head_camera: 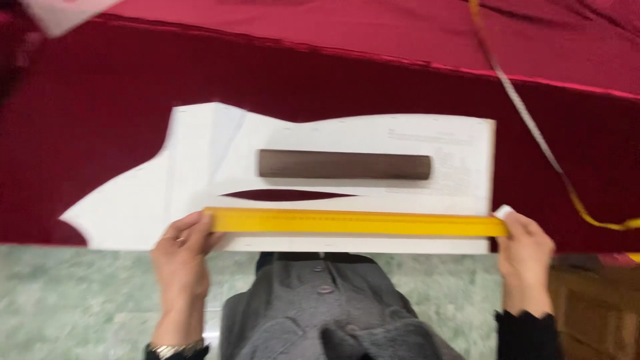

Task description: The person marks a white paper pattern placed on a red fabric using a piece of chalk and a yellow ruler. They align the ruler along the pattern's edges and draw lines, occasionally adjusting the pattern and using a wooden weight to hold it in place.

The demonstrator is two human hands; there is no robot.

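Observation:
A long yellow ruler (353,222) lies across the near edge of a white paper pattern (200,173) spread on dark red fabric (100,100). My left hand (181,257) grips the ruler's left end. My right hand (525,257) holds its right end and pinches a small white piece, likely chalk (504,212). A dark brown wooden bar (344,165) rests on the pattern as a weight, above a leaf-shaped cut-out (287,195) that shows the fabric beneath.
A yellow and white measuring tape (533,133) trails over the fabric at the right. A brighter red fabric layer (373,27) lies at the back. Green marbled floor (73,300) shows below the table edge, with a wooden piece of furniture (597,307) at the lower right.

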